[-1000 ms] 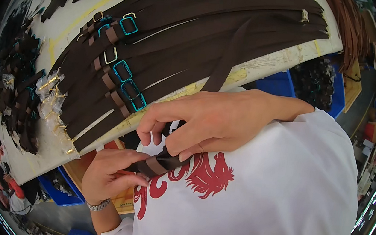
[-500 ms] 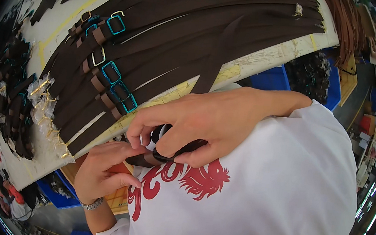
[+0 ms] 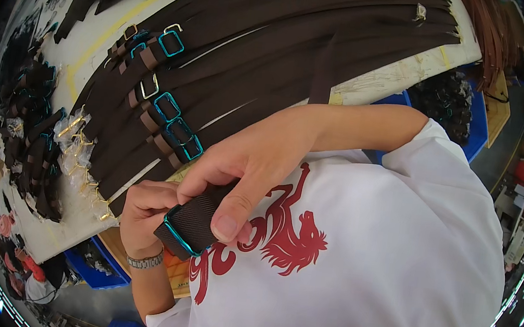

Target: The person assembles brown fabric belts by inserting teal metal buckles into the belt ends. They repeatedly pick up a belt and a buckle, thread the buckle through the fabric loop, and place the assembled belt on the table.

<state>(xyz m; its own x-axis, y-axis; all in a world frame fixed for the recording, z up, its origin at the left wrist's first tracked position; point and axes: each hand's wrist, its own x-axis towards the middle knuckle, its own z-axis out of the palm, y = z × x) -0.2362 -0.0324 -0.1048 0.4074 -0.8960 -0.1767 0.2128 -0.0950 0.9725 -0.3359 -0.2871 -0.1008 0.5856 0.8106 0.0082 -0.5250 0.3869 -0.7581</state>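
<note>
Close to my shirt, a dark brown webbing belt [image 3: 196,215] is folded through a rectangular buckle [image 3: 177,236] with a shiny blue rim. My right hand [image 3: 262,163] pinches the webbing just beside the buckle, thumb on the near face and fingers behind. At the belt's left end, my left hand [image 3: 147,215] grips with bent fingers, partly hidden by the webbing. Beyond my hands lie long brown straps [image 3: 255,53] side by side, several of them with blue-rimmed buckles [image 3: 168,107] and lighter brown loops [image 3: 150,122].
The straps cover a pale table [image 3: 408,70], its near edge just past my hands. Gold-coloured buckles in clear plastic [image 3: 80,143] and a heap of buckled belts [image 3: 38,138] sit at the left. Blue bins [image 3: 479,117] stand below the table's edge; reddish-brown cords [image 3: 483,40] hang at far right.
The belt has turned so its blue-rimmed buckle and webbing face up into view. My right hand has rolled, its thumb now on top of the webbing. My left fingers have curled in.
</note>
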